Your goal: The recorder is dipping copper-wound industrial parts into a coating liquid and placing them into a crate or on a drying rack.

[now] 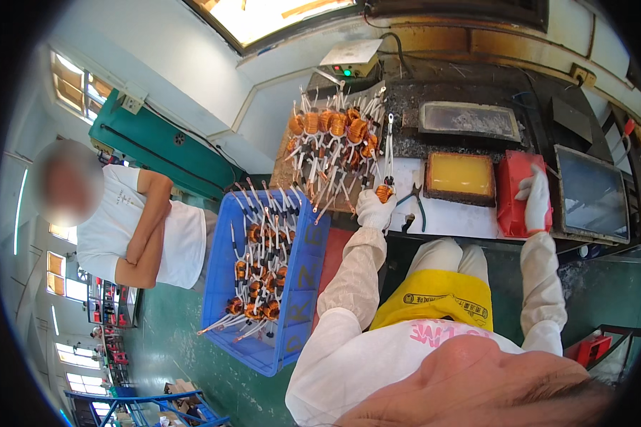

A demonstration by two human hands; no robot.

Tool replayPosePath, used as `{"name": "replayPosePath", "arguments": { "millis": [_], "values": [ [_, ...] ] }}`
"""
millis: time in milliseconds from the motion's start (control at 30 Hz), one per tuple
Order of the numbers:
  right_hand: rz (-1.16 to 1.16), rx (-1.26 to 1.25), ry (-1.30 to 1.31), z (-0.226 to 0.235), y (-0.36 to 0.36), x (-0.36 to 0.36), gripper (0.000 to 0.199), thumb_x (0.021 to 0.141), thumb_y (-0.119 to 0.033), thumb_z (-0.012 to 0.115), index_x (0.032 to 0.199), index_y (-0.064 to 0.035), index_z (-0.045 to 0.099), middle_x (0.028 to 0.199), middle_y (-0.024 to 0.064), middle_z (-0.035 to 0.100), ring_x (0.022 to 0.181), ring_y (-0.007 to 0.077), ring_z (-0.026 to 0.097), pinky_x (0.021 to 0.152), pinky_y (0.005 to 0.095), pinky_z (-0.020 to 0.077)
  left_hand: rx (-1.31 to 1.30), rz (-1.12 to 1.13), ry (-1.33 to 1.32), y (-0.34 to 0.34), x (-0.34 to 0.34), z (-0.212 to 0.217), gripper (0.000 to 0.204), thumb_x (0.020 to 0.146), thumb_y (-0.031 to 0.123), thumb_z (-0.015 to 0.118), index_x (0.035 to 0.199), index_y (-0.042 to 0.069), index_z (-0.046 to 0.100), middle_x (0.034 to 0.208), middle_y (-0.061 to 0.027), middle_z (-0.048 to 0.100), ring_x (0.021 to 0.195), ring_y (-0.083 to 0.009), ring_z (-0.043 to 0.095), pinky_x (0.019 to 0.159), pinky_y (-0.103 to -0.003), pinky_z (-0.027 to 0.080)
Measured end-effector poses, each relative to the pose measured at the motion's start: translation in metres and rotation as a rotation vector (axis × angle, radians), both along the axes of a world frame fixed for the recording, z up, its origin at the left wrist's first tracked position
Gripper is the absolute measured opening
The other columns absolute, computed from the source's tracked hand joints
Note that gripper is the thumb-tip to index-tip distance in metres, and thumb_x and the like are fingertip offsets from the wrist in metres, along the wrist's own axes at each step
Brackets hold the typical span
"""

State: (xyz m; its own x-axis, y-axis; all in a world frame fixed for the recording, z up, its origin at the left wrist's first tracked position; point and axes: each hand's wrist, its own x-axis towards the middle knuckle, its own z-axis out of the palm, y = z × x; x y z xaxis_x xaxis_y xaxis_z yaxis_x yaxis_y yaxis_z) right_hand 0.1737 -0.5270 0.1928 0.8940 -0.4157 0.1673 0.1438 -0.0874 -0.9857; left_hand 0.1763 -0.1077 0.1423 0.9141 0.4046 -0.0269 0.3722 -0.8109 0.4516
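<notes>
Hair [584,400] foremost, copper coil [384,193] in left hand [374,212]

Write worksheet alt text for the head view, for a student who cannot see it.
A gloved left grip holds a copper-wound coil with white leads, while the gloved right grip is at a red box. More coils lie on the bench and in a blue crate at left, beside which a co-worker stands with folded arms.

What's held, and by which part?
Left hand: copper-wound coil with white leads, gripped around the coil end. Right hand, at the red box: grip unclear.
</notes>
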Motion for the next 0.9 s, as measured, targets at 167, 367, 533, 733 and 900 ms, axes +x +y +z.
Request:
{"name": "replayPosePath", "arguments": {
  "millis": [167,367,533,733,900],
  "values": [
    [0.027,0.074,-0.011,-0.004,0.008,0.000,0.044,0.106,-0.037,0.040,0.131,-0.0041,0.056,0.084,0.0028,0.062,0.062,0.0066,0.053,0.063,0.0225,0.0460,-0.298,0.006,-0.181,0.054,0.008,0.024,0.058,0.074,0.042,0.078,0.105,-0.004,0.063,0.109,-0.0228,0.062,0.097,-0.0310,0.065,0.082,-0.043,0.053],
    [0.030,0.046,0.006,-0.005,0.006,-0.001,0.035,0.106,-0.030,0.043,0.124,-0.0049,0.059,0.081,0.0036,0.062,0.060,0.0076,0.053,0.061,0.0237,0.0462,-0.800,0.087,-0.346,0.072,0.016,0.162,0.032,0.079,0.024,0.079,0.097,0.000,0.068,0.077,-0.0077,0.068,0.056,-0.0144,0.062,0.049,-0.030,0.048],
    [0.025,-0.008,-0.004,-0.009,-0.003,-0.004,0.031,0.106,-0.027,0.046,0.124,-0.0062,0.059,0.082,0.0015,0.059,0.060,0.0059,0.050,0.059,0.0218,0.0436,-0.462,0.160,-0.299,0.110,0.085,0.182,0.066,0.070,0.045,0.080,0.108,-0.006,0.065,0.097,-0.0164,0.070,0.082,-0.0227,0.069,0.068,-0.035,0.054],
    [0.078,0.052,-0.004,0.000,0.022,0.007,0.029,0.105,-0.024,0.047,0.125,-0.0059,0.059,0.081,0.0014,0.059,0.059,0.0063,0.049,0.059,0.0207,0.0425,-0.479,0.196,-0.289,0.214,0.168,0.141,0.086,0.065,0.053,0.079,0.121,-0.008,0.061,0.114,-0.0260,0.067,0.097,-0.0321,0.069,0.081,-0.040,0.054],
    [0.009,-0.003,0.033,-0.008,0.007,-0.002,0.028,0.105,-0.022,0.046,0.124,-0.0055,0.059,0.081,0.0013,0.058,0.059,0.0063,0.049,0.058,0.0204,0.0422,-0.222,0.293,-0.206,0.155,0.189,0.125,0.087,0.063,0.058,0.076,0.120,-0.007,0.063,0.112,-0.0253,0.068,0.106,-0.0348,0.066,0.089,-0.041,0.050]
  ]
}}
